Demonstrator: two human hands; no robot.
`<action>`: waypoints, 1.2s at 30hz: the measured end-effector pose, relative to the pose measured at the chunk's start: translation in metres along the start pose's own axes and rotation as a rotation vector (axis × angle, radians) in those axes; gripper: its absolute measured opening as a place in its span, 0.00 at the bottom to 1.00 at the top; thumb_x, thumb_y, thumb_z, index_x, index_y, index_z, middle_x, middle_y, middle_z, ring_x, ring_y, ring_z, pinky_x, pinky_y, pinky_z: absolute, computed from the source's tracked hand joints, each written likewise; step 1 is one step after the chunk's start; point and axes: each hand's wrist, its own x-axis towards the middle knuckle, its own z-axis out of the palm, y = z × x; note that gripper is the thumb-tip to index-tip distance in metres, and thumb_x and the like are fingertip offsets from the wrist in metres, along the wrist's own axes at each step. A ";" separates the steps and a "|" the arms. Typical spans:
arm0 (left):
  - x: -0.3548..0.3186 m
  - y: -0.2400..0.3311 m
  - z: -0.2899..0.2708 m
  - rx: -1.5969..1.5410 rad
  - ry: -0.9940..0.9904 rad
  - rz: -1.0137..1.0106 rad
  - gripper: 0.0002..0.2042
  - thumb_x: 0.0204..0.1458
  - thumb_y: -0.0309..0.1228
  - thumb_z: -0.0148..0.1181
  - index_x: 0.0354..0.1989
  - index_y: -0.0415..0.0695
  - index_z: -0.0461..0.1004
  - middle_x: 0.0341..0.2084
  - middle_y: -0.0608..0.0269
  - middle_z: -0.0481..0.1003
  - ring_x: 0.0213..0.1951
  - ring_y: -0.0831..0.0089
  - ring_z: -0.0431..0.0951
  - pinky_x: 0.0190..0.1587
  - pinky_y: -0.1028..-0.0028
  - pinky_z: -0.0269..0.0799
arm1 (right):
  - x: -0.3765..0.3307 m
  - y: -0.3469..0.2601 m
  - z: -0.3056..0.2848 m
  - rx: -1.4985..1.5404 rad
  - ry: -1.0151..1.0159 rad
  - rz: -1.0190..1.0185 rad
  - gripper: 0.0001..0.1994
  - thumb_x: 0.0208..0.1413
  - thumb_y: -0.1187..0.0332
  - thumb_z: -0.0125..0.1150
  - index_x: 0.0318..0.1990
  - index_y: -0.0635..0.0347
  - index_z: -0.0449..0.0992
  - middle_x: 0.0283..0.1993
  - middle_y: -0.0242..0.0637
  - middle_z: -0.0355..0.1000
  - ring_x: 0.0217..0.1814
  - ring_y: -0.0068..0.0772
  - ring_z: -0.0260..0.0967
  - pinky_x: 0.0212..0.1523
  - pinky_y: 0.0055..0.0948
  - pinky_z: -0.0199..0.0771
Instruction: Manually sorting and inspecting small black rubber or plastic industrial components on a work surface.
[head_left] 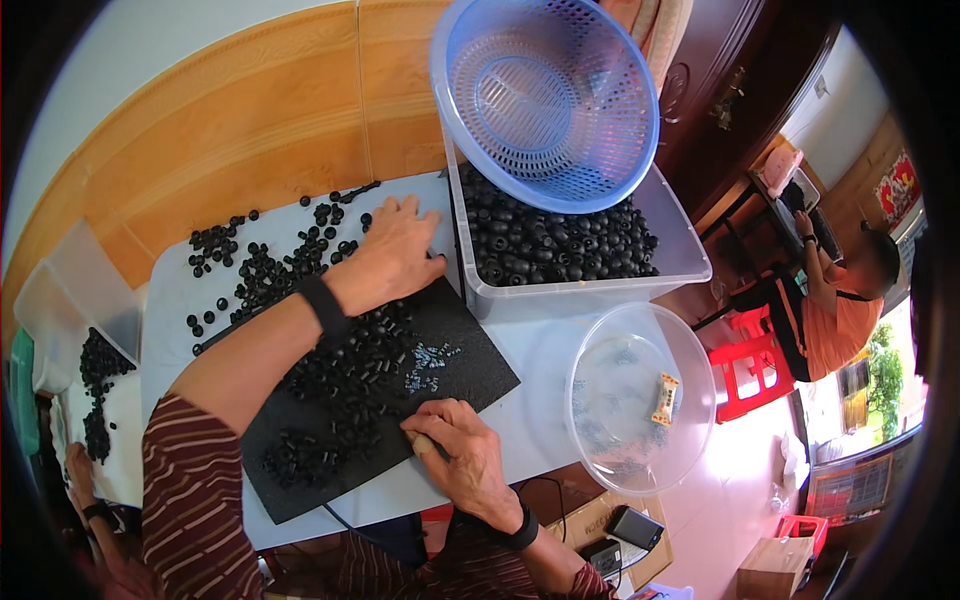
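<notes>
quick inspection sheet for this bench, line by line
surface: white table with a black mat on it
job's things: small black parts heaped on the mat, more loose at the far left; a few small grey pieces
clutter: clear bin of black parts, lilac colander tilted on it, clear round bowl
grippers: left hand flat by the bin; right hand pinching a small light-coloured item
cables: dark cable below the table edge
surroundings: wooden wall panel, another person seated at the right

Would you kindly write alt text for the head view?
A person's left hand rests flat by small black beads heaped on a black foam mat, while the right hand pinches a small tan tool. Behind stand a clear bead-filled plastic tub and blue plastic colander.
</notes>
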 end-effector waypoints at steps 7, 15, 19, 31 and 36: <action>0.029 -0.008 0.056 0.072 -0.165 -0.059 0.25 0.42 0.39 0.65 0.49 0.38 0.73 0.43 0.40 0.67 0.48 0.45 0.65 0.50 0.54 0.64 | 0.001 -0.002 -0.002 0.029 -0.033 0.042 0.09 0.46 0.78 0.64 0.36 0.59 0.80 0.38 0.37 0.73 0.37 0.38 0.70 0.35 0.31 0.72; 0.032 -0.051 0.044 0.058 -0.118 -0.234 0.20 0.50 0.40 0.57 0.50 0.46 0.72 0.47 0.43 0.66 0.50 0.40 0.66 0.49 0.47 0.65 | 0.003 -0.002 -0.005 0.058 -0.052 0.061 0.09 0.45 0.79 0.65 0.36 0.60 0.80 0.38 0.37 0.73 0.38 0.37 0.71 0.36 0.30 0.72; 0.020 -0.068 0.029 0.011 -0.126 -0.170 0.12 0.53 0.34 0.55 0.41 0.40 0.71 0.39 0.41 0.66 0.43 0.43 0.69 0.44 0.53 0.68 | 0.002 0.000 -0.003 0.056 -0.038 0.041 0.09 0.45 0.79 0.64 0.36 0.60 0.80 0.38 0.37 0.73 0.37 0.38 0.71 0.36 0.30 0.73; -0.036 -0.074 -0.021 -0.011 -0.270 -0.166 0.10 0.50 0.30 0.50 0.32 0.34 0.72 0.26 0.42 0.72 0.36 0.46 0.74 0.39 0.57 0.70 | 0.000 -0.002 0.001 -0.004 0.012 -0.004 0.09 0.46 0.78 0.64 0.36 0.58 0.80 0.39 0.37 0.73 0.39 0.39 0.72 0.37 0.32 0.73; -0.029 -0.034 -0.039 -0.182 -0.397 -0.162 0.09 0.47 0.28 0.53 0.32 0.34 0.73 0.24 0.40 0.73 0.32 0.46 0.75 0.37 0.58 0.71 | -0.001 -0.001 -0.002 0.005 0.006 0.024 0.09 0.46 0.78 0.64 0.36 0.59 0.80 0.39 0.37 0.73 0.39 0.39 0.72 0.37 0.32 0.73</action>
